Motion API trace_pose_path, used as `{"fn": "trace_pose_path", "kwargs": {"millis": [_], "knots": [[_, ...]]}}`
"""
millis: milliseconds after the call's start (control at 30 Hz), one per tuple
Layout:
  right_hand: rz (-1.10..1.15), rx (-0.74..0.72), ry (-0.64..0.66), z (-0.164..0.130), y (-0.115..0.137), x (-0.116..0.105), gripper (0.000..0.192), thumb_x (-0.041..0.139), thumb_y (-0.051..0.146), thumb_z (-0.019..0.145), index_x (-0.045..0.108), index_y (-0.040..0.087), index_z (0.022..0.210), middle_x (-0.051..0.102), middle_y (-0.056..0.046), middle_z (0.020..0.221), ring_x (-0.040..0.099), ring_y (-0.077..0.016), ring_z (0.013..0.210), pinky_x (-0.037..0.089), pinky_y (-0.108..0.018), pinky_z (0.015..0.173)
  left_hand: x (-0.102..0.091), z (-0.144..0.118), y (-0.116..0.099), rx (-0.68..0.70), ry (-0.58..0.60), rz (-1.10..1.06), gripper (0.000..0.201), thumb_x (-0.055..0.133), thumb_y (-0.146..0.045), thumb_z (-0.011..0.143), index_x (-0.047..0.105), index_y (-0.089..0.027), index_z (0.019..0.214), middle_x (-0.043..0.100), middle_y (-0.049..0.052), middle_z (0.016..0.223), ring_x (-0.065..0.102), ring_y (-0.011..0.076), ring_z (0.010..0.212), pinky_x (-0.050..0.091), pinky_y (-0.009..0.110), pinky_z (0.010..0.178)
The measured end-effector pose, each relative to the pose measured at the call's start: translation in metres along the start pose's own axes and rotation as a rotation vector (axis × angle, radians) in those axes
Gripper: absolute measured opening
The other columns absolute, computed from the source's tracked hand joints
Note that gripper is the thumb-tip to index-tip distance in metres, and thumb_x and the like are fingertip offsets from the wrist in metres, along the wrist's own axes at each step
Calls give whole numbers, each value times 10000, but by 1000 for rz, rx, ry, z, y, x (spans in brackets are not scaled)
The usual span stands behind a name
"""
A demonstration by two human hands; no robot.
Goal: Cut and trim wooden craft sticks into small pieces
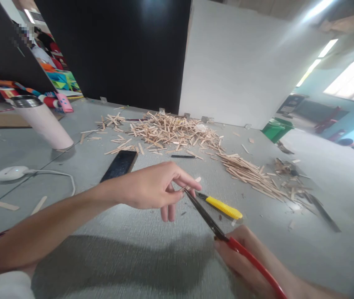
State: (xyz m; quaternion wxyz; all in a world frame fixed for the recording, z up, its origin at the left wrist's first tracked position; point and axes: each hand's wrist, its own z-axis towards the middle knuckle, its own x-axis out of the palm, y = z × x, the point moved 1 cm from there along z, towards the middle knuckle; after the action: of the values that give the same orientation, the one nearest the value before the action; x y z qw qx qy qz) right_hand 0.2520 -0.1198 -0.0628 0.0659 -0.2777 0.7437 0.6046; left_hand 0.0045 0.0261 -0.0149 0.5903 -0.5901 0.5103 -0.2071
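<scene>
My left hand [155, 185] is pinched closed over the grey tabletop, with a small pale wooden stick [198, 180] between its fingertips; most of the stick is hidden. My right hand [242, 253] grips a pair of scissors [208, 216] by the red handles. Their dark blades point up and left, and the tips reach my left fingertips at the stick. Just right of the blades lies a yellow utility knife [225, 207] on the table.
A heap of short wooden sticks [170, 131] spreads at the back, and longer sticks [248, 172] are bundled to the right. A black phone [120, 164] lies behind my left arm. At left stand a pink bottle [44, 122] and a white corded device [11, 173]. Upright panels [226, 62] border the back.
</scene>
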Motion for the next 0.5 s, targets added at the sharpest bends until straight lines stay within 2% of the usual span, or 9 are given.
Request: {"fn": "trace_pose_path", "kwargs": {"millis": [67, 133, 233, 333, 500], "knots": [[1, 94, 108, 0, 1, -3, 612, 537, 672, 1025, 415, 243, 606, 419, 39, 554, 364, -112, 510, 287, -248, 450, 0, 0, 1, -20, -2, 57, 475, 526, -183, 1056, 658, -237, 1510, 798, 132, 1257, 820, 169, 677, 643, 223, 597], [32, 164, 182, 0, -1, -4, 622, 499, 661, 1056, 424, 242, 603, 416, 46, 518, 370, -98, 468, 261, -234, 418, 1, 0, 1, -41, -4, 121, 484, 526, -183, 1046, 663, -228, 1508, 846, 94, 996, 816, 180, 653, 608, 208, 577], [56, 158, 235, 4, -6, -4, 616, 500, 602, 1081, 423, 239, 590, 395, 62, 467, 364, -79, 417, 246, -214, 396, 1, -1, -2, -86, 2, 243, 520, 531, -154, 1017, 655, -221, 1517, 795, 30, 705, 820, 199, 683, 570, 201, 580], [92, 124, 291, 9, -8, -3, 625, 520, 526, 1081, 417, 236, 537, 399, 57, 424, 361, -69, 371, 246, -203, 374, 1, 0, -4, -94, 11, 358, 553, 511, -116, 1002, 653, -242, 1522, 765, 9, 659, 811, 187, 682, 527, 191, 564], [217, 178, 313, 15, -8, -1, 697, 513, 538, 1060, 425, 240, 436, 371, 49, 352, 333, -64, 309, 273, -205, 352, 0, 6, 2, -7, 6, 488, 548, 469, -93, 1012, 684, -266, 1485, 733, -13, 644, 761, 156, 605, 490, 197, 561]]}}
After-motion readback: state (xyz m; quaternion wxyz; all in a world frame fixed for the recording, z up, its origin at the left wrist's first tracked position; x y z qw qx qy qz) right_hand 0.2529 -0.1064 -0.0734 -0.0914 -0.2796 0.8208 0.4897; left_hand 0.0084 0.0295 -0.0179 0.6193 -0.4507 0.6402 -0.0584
